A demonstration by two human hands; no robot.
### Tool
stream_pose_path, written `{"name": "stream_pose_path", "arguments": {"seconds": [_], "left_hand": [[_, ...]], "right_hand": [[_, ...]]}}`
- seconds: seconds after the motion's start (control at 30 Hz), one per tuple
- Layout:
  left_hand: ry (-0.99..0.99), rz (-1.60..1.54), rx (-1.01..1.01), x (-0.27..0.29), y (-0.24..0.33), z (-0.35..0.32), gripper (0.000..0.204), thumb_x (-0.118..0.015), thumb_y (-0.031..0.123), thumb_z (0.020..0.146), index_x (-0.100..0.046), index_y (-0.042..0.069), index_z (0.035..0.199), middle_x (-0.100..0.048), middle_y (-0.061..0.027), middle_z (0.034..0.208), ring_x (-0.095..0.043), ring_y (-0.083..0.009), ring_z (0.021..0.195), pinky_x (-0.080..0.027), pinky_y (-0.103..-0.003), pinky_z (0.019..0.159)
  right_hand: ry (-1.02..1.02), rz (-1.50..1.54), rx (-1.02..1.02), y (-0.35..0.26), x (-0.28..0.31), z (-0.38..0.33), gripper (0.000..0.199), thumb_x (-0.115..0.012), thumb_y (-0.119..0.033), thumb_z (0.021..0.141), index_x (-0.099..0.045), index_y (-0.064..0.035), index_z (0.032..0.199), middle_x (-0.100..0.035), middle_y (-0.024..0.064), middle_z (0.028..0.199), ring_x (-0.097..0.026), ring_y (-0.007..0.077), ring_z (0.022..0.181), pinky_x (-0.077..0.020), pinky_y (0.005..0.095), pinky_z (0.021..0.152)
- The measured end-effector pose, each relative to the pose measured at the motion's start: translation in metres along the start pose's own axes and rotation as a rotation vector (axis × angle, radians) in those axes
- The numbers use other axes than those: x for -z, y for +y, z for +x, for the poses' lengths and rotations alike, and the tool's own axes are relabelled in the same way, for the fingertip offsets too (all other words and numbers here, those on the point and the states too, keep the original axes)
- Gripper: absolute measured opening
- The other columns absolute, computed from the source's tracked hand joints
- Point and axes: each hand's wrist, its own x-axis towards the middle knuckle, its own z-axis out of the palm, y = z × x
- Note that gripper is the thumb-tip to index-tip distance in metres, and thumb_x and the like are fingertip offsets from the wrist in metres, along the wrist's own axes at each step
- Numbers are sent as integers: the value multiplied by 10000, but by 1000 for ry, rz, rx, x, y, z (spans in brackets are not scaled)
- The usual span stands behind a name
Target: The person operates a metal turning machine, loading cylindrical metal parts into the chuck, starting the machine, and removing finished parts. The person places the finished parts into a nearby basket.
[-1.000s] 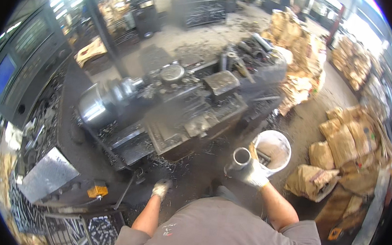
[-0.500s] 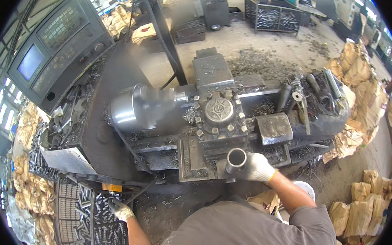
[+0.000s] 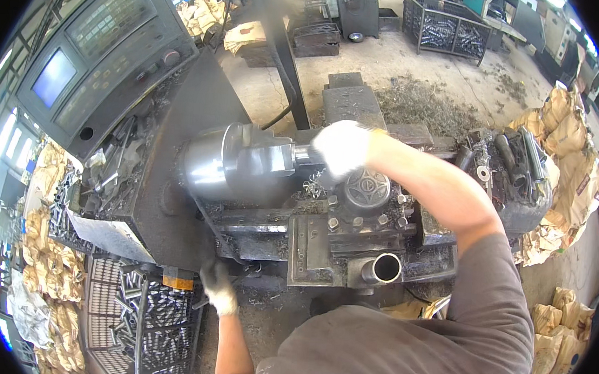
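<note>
My right hand (image 3: 342, 148), in a white glove, reaches over the lathe carriage (image 3: 352, 233). It is closed around a dark workpiece (image 3: 305, 156) that sticks out of the grey chuck (image 3: 241, 165). A short metal tube (image 3: 384, 269) lies on the front of the carriage, its open end facing me and no hand on it. My left hand (image 3: 217, 286), in a dirty glove, is low at the machine's front beside a dark lever. Its fingers are curled, and the grip is unclear.
A control panel with a blue screen (image 3: 55, 76) stands at the upper left. Wire crates of metal parts (image 3: 141, 315) sit at the lower left. Stacked brown sacks (image 3: 564, 137) fill the right side. Metal chips (image 3: 425, 105) lie on the floor behind the lathe.
My right hand has let go of the tube, which now rests on the carriage front, and has moved up to the chuck. My left hand stays low at the machine's front.
</note>
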Motion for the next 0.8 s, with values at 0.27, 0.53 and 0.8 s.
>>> {"name": "stream_pose_path", "arguments": {"seconds": [0.27, 0.53, 0.8], "left_hand": [[29, 808, -1004, -114, 182, 117, 1126, -961, 347, 669, -410, -23, 1578, -459, -280, 1615, -442, -475, 1507, -281, -649, 1285], [-112, 705, -1163, -112, 235, 146, 1002, -893, 277, 668, -480, -20, 1532, -545, -269, 1495, -476, -496, 1450, -299, -598, 1295], [-332, 760, -964, -137, 266, 221, 970, -889, 186, 620, -533, 80, 1516, -646, -218, 1444, -626, -431, 1321, -488, -509, 1175]], "right_hand": [[-474, 5, 276, 33, -55, 123, 331, -817, -310, 814, -825, -45, 1012, -784, 123, 1011, -715, 243, 885, -571, 436, 815], [22, 609, -686, 188, -28, -14, 488, -666, -372, 1031, -710, -47, 1393, -780, 145, 1269, -796, 214, 1006, -683, 351, 804], [-636, 152, -170, 23, 5, 117, 499, -828, -277, 842, -751, -66, 1287, -761, 211, 1179, -763, 292, 979, -660, 447, 776]]}}
